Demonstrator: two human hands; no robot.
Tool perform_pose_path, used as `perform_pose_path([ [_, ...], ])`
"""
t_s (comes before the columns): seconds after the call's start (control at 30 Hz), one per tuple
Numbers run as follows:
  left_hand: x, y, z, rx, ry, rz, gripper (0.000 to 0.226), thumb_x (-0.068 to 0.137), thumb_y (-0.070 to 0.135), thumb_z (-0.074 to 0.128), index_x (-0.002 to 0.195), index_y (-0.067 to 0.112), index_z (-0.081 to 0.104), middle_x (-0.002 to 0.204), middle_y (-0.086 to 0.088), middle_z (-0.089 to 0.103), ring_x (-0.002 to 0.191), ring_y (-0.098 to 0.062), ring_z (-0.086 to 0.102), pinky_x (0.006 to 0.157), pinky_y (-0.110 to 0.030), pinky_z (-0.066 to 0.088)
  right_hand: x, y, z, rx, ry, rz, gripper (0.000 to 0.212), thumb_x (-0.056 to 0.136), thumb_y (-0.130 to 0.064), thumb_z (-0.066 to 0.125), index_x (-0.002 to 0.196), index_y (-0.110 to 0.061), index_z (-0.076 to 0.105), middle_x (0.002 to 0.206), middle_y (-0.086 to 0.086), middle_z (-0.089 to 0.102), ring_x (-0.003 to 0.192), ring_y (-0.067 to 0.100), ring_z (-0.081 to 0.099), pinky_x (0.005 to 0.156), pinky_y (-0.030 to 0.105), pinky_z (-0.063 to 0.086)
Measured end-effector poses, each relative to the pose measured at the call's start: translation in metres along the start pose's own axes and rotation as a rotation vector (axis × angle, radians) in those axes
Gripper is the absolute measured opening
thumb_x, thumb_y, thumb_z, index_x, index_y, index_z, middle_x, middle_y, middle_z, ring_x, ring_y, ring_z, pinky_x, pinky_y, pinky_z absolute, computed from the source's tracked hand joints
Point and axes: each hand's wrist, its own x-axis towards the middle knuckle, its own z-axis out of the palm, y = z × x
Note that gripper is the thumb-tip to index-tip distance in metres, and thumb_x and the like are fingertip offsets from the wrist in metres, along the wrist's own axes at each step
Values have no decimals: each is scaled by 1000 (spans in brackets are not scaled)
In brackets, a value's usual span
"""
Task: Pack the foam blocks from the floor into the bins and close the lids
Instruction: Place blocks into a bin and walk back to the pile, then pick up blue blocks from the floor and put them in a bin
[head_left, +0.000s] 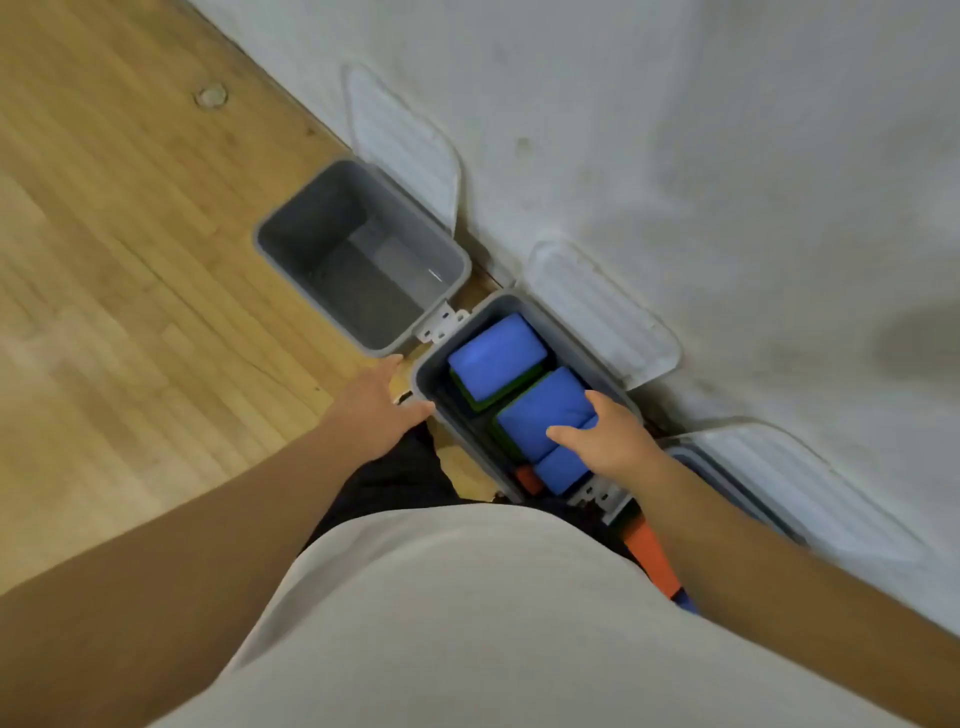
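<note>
Three grey bins stand in a row along the white wall, their lids swung open against it. The middle bin (423, 387) holds blue foam blocks: one at its far end (496, 356), another nearer me (540, 410), with green edges beneath and an orange piece (527, 478) low at the near end. My right hand (608, 436) rests on the nearer blue block, thumb and fingers spread over it. My left hand (382, 402) touches the outer left wall of the middle bin with straight fingers. The left bin (363, 254) is empty. The right bin (727, 483) is mostly hidden by my right arm.
White ribbed lids (405, 140) (602, 312) (810, 488) lean on the wall behind each bin. An orange block (652, 558) shows by my right arm. Wooden floor (130, 260) spreads to the left. My light shirt fills the bottom of the view.
</note>
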Motion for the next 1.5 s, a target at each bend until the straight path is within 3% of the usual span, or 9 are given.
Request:
perform_pose_path([
  [0.37, -206, -120, 119, -509, 200, -513, 86, 91, 51, 69, 160, 34, 20, 163, -1, 28, 140, -26, 43, 103, -37, 41, -48, -28, 78, -683, -318, -195, 103, 84, -63, 70, 162, -24, 16, 167, 6, 20, 149, 31, 31, 115, 45, 37],
  [0.47, -277, -161, 159, -706, 327, -674, 86, 91, 50, 70, 160, 33, 22, 163, 0, 31, 135, -24, 50, 104, -39, 45, -79, -58, 141, -899, -451, -328, 95, 88, -60, 68, 161, -22, 20, 161, 7, 34, 141, 31, 42, 110, 36, 39],
  [0.57, -356, -198, 219, -906, 405, -859, 84, 90, 51, 70, 159, 33, 24, 160, 0, 35, 111, -20, 66, 92, -38, 53, -120, -76, 220, -1128, -561, -442, 92, 88, -57, 68, 160, -20, 23, 162, 4, 30, 146, 30, 35, 114, 36, 34],
  [0.63, -408, -214, 265, -1007, 461, -986, 85, 90, 52, 71, 159, 32, 25, 160, -1, 38, 126, -25, 57, 99, -39, 48, -151, -79, 280, -1265, -615, -531, 99, 84, -60, 69, 161, -20, 21, 165, 6, 28, 148, 30, 32, 119, 43, 32],
  [0.83, -536, -250, 397, -1314, 562, -1256, 83, 93, 45, 70, 160, 26, 25, 162, -6, 34, 141, -30, 43, 107, -39, 42, -295, -44, 454, -1513, -809, -807, 94, 89, -56, 66, 162, -21, 19, 164, 6, 27, 146, 28, 32, 114, 38, 34],
  [0.9, -574, -269, 432, -1384, 566, -1293, 82, 92, 46, 70, 159, 26, 26, 161, -8, 36, 132, -29, 49, 104, -39, 43, -337, -20, 506, -1560, -844, -866, 91, 90, -55, 65, 162, -22, 20, 165, 6, 27, 147, 29, 32, 114, 38, 35],
  [1.0, -625, -295, 472, -1461, 576, -1317, 80, 93, 44, 70, 158, 23, 29, 156, -9, 42, 88, -17, 55, 86, -30, 42, -396, 15, 565, -1601, -882, -916, 86, 91, -52, 66, 161, -24, 24, 163, 6, 31, 144, 29, 37, 109, 38, 38],
  [1.13, -667, -334, 501, -1521, 611, -1310, 83, 91, 47, 70, 159, 23, 29, 161, -7, 34, 118, -25, 56, 89, -26, 42, -441, 39, 621, -1661, -886, -889, 86, 89, -52, 67, 160, -27, 26, 161, 5, 35, 143, 29, 38, 109, 40, 39],
  [1.5, -710, -505, 429, -1544, 828, -1136, 78, 91, 52, 68, 156, 32, 31, 159, -6, 34, 132, -27, 48, 99, -31, 44, -473, -21, 754, -1802, -698, -864, 83, 86, -48, 73, 155, -20, 37, 152, 9, 49, 135, 29, 49, 107, 36, 42],
])
